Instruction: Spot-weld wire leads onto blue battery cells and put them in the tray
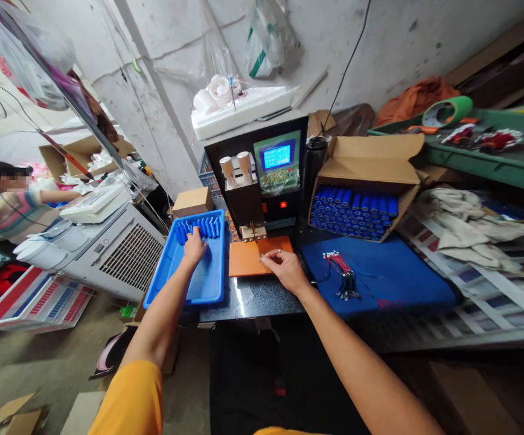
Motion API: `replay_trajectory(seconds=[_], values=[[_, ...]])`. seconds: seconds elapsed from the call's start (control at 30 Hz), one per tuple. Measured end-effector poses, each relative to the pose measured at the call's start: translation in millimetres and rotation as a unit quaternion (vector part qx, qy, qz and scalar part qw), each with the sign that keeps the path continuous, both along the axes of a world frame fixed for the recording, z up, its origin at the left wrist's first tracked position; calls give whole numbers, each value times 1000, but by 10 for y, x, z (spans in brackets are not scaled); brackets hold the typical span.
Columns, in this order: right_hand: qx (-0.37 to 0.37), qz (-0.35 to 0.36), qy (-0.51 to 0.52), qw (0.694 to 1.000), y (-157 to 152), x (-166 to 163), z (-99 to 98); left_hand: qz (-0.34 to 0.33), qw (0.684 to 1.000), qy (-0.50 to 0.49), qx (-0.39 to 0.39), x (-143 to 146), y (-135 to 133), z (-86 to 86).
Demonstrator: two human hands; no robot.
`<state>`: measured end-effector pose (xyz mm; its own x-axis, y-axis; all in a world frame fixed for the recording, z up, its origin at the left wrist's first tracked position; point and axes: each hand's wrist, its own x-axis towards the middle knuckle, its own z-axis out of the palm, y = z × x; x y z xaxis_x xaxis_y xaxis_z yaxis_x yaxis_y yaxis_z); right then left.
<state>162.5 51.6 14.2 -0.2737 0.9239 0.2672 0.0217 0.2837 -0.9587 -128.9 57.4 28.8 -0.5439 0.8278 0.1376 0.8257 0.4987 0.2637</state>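
Note:
My left hand reaches into the blue plastic tray, its fingers closed at a row of blue cylindrical battery cells along the far end. It seems to grip one cell, partly hidden by the fingers. My right hand is pinched over the orange plate; whatever is between thumb and fingertips is too small to make out. Just behind the plate stands a black spot-welding machine with a lit blue screen and two electrode arms above the plate.
Right of the machine, a cardboard box holds many blue cells. A bundle of red and black wires with white connectors lies on the blue mat. A green tray sits far right. Another person works at far left.

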Motion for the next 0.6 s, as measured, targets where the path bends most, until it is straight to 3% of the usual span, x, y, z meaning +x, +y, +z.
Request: replay_trajectory(seconds=[0.13,0.27,0.43,0.53,0.6], values=[[-14,4,19,1000,4,-9,-14,-32,993,-67,97,-35,-201,-31],[-40,13,49,998,33,13,1,-56,966,-166,191,109,-431,13],[-89,1,103,991,88,67,32,-170,914,-278,241,624,-602,100],[-119,-28,151,981,90,99,42,-227,878,-354,231,1019,-559,74],[-132,-48,171,975,75,122,52,-240,872,-371,209,1244,-492,27]])
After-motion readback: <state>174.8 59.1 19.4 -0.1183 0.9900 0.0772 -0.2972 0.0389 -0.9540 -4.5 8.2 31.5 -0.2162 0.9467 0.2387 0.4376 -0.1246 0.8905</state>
